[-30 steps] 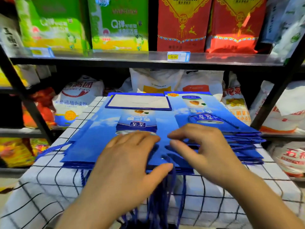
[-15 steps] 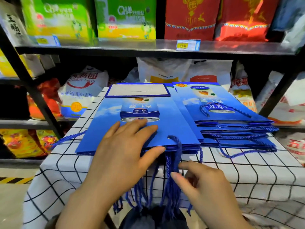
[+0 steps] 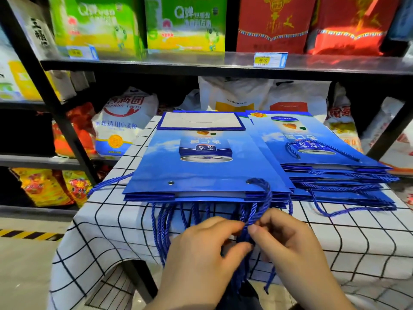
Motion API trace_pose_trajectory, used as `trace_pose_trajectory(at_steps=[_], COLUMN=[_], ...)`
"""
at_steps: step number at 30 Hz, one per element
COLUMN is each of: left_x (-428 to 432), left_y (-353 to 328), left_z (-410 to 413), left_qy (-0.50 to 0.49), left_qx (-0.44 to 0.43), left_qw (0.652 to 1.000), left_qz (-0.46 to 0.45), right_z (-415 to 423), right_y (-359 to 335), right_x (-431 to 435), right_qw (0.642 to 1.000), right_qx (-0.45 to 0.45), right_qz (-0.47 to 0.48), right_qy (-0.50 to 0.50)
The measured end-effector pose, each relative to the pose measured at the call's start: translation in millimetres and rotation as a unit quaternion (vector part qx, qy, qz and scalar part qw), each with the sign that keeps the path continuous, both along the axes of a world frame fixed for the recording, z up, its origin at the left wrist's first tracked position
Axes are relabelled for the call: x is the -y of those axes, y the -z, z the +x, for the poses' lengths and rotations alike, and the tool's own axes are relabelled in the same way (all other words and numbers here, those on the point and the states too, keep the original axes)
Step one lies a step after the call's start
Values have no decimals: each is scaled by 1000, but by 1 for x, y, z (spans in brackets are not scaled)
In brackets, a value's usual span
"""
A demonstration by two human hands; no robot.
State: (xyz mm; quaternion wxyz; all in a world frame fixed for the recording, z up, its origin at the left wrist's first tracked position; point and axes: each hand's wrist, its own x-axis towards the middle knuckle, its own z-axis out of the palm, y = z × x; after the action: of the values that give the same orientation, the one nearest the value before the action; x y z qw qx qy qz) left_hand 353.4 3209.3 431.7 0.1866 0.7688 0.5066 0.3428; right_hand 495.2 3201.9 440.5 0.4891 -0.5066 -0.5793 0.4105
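Two stacks of flat blue paper gift bags lie on a small table under a white black-checked cloth [image 3: 107, 229]. The nearer left stack [image 3: 201, 173] has blue rope handles [image 3: 257, 204] hanging over its front edge. My left hand [image 3: 201, 253] and my right hand [image 3: 288, 242] meet just below that edge, and both pinch the bundle of blue rope handles between fingers and thumb. The right stack [image 3: 324, 157] lies slightly askew, its own handles spilling out to the right.
A black metal shelf [image 3: 223, 63] stands right behind the table, carrying green and red packages on top and flour and rice sacks [image 3: 125, 121] below. A price tag [image 3: 269, 60] hangs on the shelf edge. Yellow-black floor tape [image 3: 29, 234] runs at left.
Both hands came off the top of the left stack and dropped below its front edge. They now pinch the hanging rope handles together. The camera view has tilted and moved closer.
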Motion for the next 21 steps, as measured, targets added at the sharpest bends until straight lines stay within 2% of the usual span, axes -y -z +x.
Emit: trace_pose_trajectory(at_steps=[4, 7, 10, 13, 14, 16, 18, 21], left_x=[-1, 3, 4, 4, 4, 2, -2, -7], left_y=[-3, -13, -30, -51, -58, -70, -82, -96], left_z=[5, 2, -3, -8, -9, -9, -7, -3], left_qy=[-17, -27, -11, 3, 7, 15, 22, 45], left_qx=[37, 143, 245, 309, 318, 346, 381, 393], left_qw=[999, 987, 959, 941, 939, 931, 917, 911], left_qz=[-22, -69, -141, -137, -128, -116, -118, -113], right_z=[4, 13, 23, 26, 24, 12, -2, -23], right_y=[-4, -2, 1, -7, -13, -32, -42, -43], right_x=[3, 3, 0, 4, 7, 14, 15, 8], right_qw=[1000, 998, 991, 983, 988, 994, 977, 971], right_qx=[14, 37, 96, 151, 130, 57, 53, 82], right_qz=[-16, -34, -65, -21, -18, -75, -115, -77], right_qy=[-1, 30, 69, 105, 82, -50, -173, -213])
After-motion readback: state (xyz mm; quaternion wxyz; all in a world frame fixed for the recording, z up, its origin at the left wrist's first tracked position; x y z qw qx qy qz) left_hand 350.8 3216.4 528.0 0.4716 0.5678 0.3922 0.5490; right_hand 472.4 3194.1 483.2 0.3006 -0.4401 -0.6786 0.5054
